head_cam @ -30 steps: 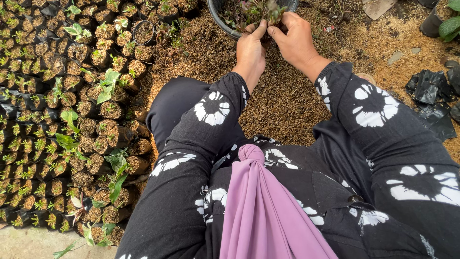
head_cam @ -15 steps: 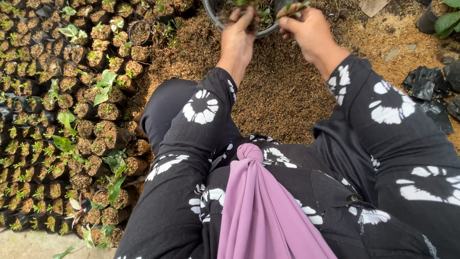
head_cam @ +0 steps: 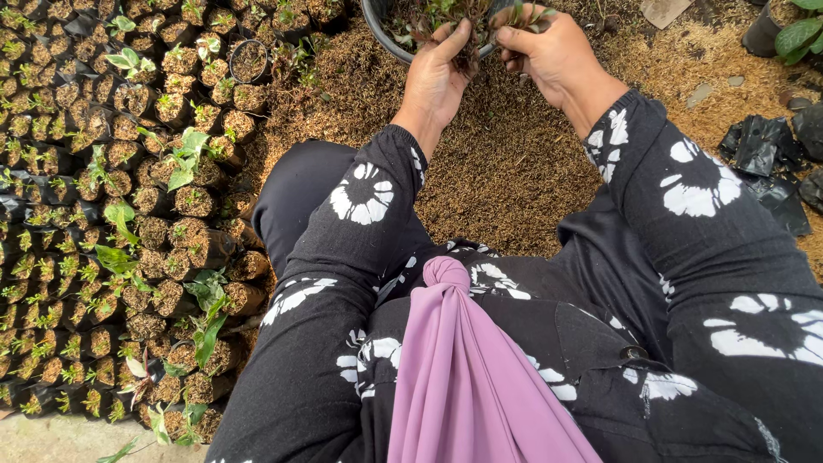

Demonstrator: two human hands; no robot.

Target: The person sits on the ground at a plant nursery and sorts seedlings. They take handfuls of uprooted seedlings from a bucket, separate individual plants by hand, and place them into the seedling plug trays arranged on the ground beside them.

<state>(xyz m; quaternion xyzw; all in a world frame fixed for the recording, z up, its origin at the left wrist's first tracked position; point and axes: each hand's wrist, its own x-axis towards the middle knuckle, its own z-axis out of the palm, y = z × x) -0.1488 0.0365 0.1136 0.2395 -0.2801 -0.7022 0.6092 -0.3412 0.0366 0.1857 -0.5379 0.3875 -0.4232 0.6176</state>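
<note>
A dark round basin [head_cam: 383, 36] with small green and reddish seedlings [head_cam: 426, 19] sits at the top of the view on brown husk ground. My left hand [head_cam: 435, 75] grips a clump of seedlings with dangling roots at the basin's rim. My right hand [head_cam: 549, 53] pinches part of the same clump just to the right, fingers closed on it. Both arms wear black sleeves with white flower prints.
Rows of small black grow bags [head_cam: 129, 214] filled with soil and seedlings cover the left side. Brown husk litter [head_cam: 506, 163] spreads between my knees. Crumpled black plastic bags [head_cam: 763, 154] lie at the right. A lilac cloth [head_cam: 471, 377] hangs down my front.
Both hands have risen out of the basin towards its near rim, drawing a clump of seedlings up. The view has shifted slightly.
</note>
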